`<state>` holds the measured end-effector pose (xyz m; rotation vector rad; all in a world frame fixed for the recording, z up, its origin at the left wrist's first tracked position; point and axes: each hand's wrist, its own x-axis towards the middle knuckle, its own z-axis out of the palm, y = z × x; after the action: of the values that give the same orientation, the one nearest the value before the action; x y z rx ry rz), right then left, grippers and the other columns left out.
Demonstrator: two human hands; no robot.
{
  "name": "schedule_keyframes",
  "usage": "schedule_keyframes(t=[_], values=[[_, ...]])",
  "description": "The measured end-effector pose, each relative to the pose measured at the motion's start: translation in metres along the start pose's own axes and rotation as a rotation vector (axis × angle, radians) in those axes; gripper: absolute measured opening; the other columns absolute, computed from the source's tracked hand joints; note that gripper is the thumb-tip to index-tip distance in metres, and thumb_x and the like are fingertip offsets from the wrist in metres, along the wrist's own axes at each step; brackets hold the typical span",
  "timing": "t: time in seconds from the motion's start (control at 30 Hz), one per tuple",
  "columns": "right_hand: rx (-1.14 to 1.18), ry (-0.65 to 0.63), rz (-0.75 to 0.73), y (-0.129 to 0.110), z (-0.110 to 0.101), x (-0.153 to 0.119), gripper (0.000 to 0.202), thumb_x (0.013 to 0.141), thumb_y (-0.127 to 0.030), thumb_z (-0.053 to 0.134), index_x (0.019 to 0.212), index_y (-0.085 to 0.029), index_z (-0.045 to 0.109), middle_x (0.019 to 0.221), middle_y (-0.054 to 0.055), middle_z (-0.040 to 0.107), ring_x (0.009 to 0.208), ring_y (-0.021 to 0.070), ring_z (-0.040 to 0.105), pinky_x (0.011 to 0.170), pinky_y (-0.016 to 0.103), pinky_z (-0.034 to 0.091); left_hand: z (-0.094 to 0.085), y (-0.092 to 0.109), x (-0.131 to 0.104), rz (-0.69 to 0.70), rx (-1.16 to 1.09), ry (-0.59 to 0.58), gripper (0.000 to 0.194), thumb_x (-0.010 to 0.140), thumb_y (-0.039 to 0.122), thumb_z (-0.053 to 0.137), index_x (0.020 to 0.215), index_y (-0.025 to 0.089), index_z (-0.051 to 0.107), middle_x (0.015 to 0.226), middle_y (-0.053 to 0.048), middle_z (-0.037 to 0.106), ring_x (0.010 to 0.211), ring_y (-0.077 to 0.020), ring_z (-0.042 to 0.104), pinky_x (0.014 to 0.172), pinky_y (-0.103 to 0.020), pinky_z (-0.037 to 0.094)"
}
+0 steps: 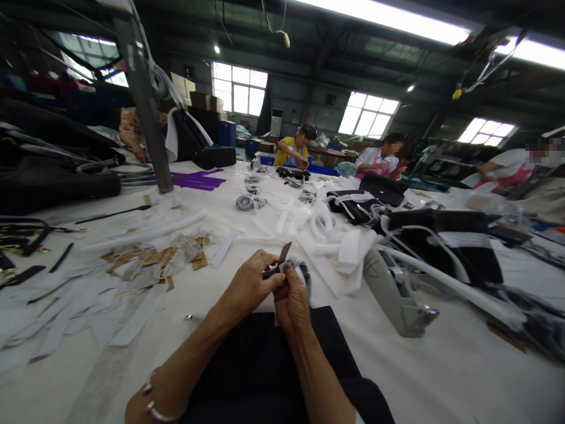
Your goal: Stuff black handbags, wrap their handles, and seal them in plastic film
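Both hands meet over a black bag (pixel 247 359) that lies at the table's near edge. My left hand (pixel 253 277) is closed on a small dark strap piece (pixel 285 253), whose end sticks up above the fingers. My right hand (pixel 292 297) pinches the same piece from the other side, with a bit of white wrapping at the fingertips. Just behind the right hand lies a plastic-wrapped coil (pixel 304 274). A small gold fitting (pixel 189 318) rests on the table left of the bag.
A grey tape dispenser (pixel 392 291) stands at right, before wrapped black bags (pixel 441 235). Brown tags (pixel 154 259) and white strips (pixel 66 312) spread at left. A metal post (pixel 148 106) rises at back left. Several people work beyond.
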<state>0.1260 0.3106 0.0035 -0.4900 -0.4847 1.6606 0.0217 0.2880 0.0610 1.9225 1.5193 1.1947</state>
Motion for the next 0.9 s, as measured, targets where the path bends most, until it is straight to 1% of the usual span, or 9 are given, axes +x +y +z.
schedule_keyframes(t=[0.07,0.13,0.27,0.37,0.47,0.53,0.7,0.8,0.9], values=[[0.003,-0.011,0.027,0.0,0.002,-0.002,0.019,0.069,-0.028,0.079,0.074,-0.017,0.065,0.067,-0.004,0.062,0.054,0.0057,0.051,0.051,0.017,0.044,-0.002,0.0,0.0,-0.038,-0.053,0.017,0.012,0.079,0.03,0.059,0.079,0.019,0.064,0.078,0.0,0.062,0.074,-0.0152,0.058,0.068,-0.024,0.045],[0.018,-0.023,0.076,0.0,0.003,-0.004,0.019,0.068,-0.026,0.08,0.075,-0.018,0.064,0.064,-0.006,0.059,0.049,0.0041,0.047,0.047,0.016,0.041,-0.004,-0.001,0.0,-0.091,-0.127,0.03,0.019,0.081,0.033,0.057,0.072,0.018,0.063,0.071,0.0,0.061,0.069,-0.0149,0.058,0.064,-0.024,0.045],[0.066,-0.014,0.159,-0.001,0.001,-0.005,0.026,0.069,-0.025,0.079,0.09,-0.021,0.065,0.07,-0.007,0.061,0.047,0.0018,0.043,0.045,0.014,0.037,-0.006,-0.004,0.0,-0.228,-0.425,-0.08,0.022,0.077,0.034,0.062,0.088,0.016,0.067,0.081,-0.002,0.069,0.075,-0.0172,0.064,0.068,-0.025,0.049],[0.078,0.001,0.185,-0.005,-0.002,-0.005,0.024,0.067,-0.023,0.08,0.086,-0.019,0.065,0.065,-0.008,0.058,0.045,0.0018,0.041,0.044,0.015,0.035,-0.008,-0.009,0.002,-0.308,-0.548,-0.154,0.025,0.073,0.034,0.066,0.087,0.014,0.067,0.078,-0.003,0.069,0.072,-0.018,0.065,0.068,-0.027,0.05],[0.039,-0.059,0.178,-0.005,-0.002,-0.006,0.025,0.065,-0.022,0.082,0.081,-0.018,0.064,0.065,-0.007,0.057,0.048,0.0037,0.044,0.044,0.016,0.036,-0.01,-0.014,0.004,-0.289,-0.482,-0.133,0.026,0.074,0.036,0.065,0.086,0.013,0.066,0.079,-0.003,0.069,0.073,-0.0186,0.064,0.069,-0.028,0.048],[0.006,-0.08,0.177,-0.003,-0.002,-0.006,0.028,0.063,-0.023,0.084,0.082,-0.017,0.063,0.065,-0.006,0.056,0.05,0.0048,0.047,0.044,0.017,0.038,-0.01,-0.015,0.004,-0.236,-0.353,-0.098,0.024,0.078,0.037,0.061,0.087,0.015,0.065,0.083,-0.004,0.069,0.076,-0.0189,0.063,0.07,-0.028,0.047],[-0.037,0.044,0.096,0.004,-0.004,-0.001,0.035,0.06,-0.03,0.087,0.078,-0.016,0.061,0.061,-0.007,0.053,0.047,0.0042,0.045,0.04,0.015,0.038,-0.006,-0.01,0.004,-0.107,0.007,0.01,0.022,0.085,0.035,0.048,0.081,0.019,0.062,0.077,-0.002,0.065,0.073,-0.0185,0.059,0.068,-0.028,0.043],[-0.068,0.057,0.049,0.006,-0.004,0.002,0.037,0.06,-0.034,0.086,0.079,-0.015,0.061,0.061,-0.006,0.054,0.043,0.0028,0.041,0.037,0.015,0.036,-0.006,-0.007,0.005,-0.101,-0.054,-0.097,0.025,0.084,0.039,0.048,0.078,0.019,0.062,0.074,-0.001,0.065,0.071,-0.0189,0.059,0.066,-0.027,0.044],[-0.088,0.02,0.042,0.007,-0.002,0.005,0.038,0.059,-0.037,0.086,0.077,-0.014,0.061,0.059,-0.006,0.053,0.041,0.003,0.04,0.035,0.015,0.036,-0.008,-0.011,0.007,-0.131,-0.145,-0.169,0.026,0.08,0.042,0.054,0.086,0.019,0.064,0.078,-0.001,0.068,0.075,-0.021,0.062,0.067,-0.027,0.046]])
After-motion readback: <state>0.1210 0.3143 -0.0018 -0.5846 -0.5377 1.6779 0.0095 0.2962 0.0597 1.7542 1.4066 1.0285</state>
